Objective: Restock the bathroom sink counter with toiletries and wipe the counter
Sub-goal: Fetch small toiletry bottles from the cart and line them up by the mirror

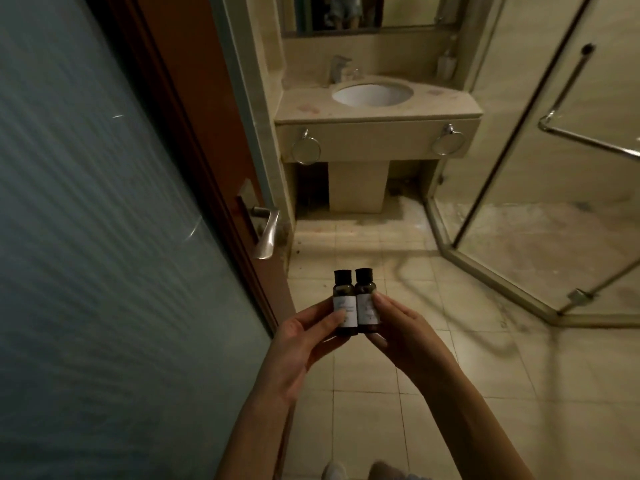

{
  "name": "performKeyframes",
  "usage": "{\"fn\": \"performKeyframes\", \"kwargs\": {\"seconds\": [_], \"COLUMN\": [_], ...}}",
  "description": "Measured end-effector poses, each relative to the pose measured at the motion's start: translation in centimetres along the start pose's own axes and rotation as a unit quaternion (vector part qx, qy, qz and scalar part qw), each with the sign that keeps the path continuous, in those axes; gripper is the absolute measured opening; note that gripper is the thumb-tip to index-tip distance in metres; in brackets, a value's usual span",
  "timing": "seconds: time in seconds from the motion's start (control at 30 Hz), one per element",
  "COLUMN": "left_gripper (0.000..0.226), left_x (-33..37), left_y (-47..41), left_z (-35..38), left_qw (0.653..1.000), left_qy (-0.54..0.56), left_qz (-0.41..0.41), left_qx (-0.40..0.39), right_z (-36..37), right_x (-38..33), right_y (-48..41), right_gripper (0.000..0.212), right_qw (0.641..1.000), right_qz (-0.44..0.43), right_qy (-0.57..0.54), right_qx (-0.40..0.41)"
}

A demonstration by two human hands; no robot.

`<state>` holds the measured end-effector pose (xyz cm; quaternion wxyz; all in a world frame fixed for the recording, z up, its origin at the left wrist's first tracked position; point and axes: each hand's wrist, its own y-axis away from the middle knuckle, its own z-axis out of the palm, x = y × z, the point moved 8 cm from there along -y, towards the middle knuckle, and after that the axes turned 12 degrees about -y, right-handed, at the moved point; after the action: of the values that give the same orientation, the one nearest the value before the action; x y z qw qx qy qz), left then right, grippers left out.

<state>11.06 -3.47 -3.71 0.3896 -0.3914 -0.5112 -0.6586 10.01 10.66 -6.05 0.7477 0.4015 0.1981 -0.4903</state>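
Dark brown, with black caps and pale labels, two small bottles are upright in front of you, near the middle of the view. They are side by side and touch each other. Your left hand [304,344] holds the left bottle [344,296]: the thumb lies across the lower part of its label and the other fingers are curled behind it. Your right hand [405,334] pinches the right bottle [363,291] from its right side, with fingertips on the label and under the base. The print on the labels is too small to read.

Both bottles are held in the air over the tiled floor [381,393], well apart from the sink counter [446,105], which is far ahead against the wall. The counter is of beige stone and has some reddish marks to the left and right of the white basin [372,95]. A metal faucet [337,67] stands behind the basin on the left. A pale dispenser [446,64] is at the far right corner. Two towel rings [305,150] hang on the front panel of the counter, and a mirror [346,12] is above it.

On your left is a door [104,202] with frosted glass and a silver handle [266,233]. On your right is a glass shower enclosure [554,133].
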Motion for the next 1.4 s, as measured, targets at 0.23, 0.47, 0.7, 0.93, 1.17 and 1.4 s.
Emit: {"fn": "performKeyframes", "kwargs": {"seconds": [0.23, 0.47, 0.7, 0.93, 1.17, 1.4], "left_gripper": [0.037, 0.039, 0.034, 0.041, 0.035, 0.036], "left_x": [1.2, 3.0, 6.1, 11.1, 14.6, 16.5], "left_y": [-3.9, -9.7, -19.5, -30.1, -37.7, -42.5], "left_z": [0.7, 1.8, 4.0, 8.5, 11.7, 11.3], "left_qw": [0.998, 0.993, 0.988, 0.991, 0.99, 0.983], "left_qy": [-0.035, -0.106, -0.15, -0.118, -0.123, -0.161], "left_qz": [0.005, 0.03, 0.047, 0.05, 0.057, 0.057], "left_qx": [-0.048, -0.036, 0.0, 0.034, 0.043, 0.075], "right_z": [-1.1, -3.0, -5.1, -7.1, -8.9, -9.2], "right_x": [-2.1, -5.6, -12.1, -22.3, -29.2, -31.4], "right_y": [-1.4, -5.7, -14.1, -22.9, -28.9, -34.6], "right_gripper": [0.045, 0.042, 0.039, 0.036, 0.036, 0.042], "right_qw": [0.999, 0.997, 0.996, 0.995, 0.993, 0.993], "right_qz": [-0.033, -0.049, -0.069, -0.076, -0.087, -0.071], "right_qy": [-0.004, 0.037, 0.05, 0.062, 0.08, 0.096], "right_qx": [0.039, 0.041, 0.032, 0.021, 0.017, 0.017]}}
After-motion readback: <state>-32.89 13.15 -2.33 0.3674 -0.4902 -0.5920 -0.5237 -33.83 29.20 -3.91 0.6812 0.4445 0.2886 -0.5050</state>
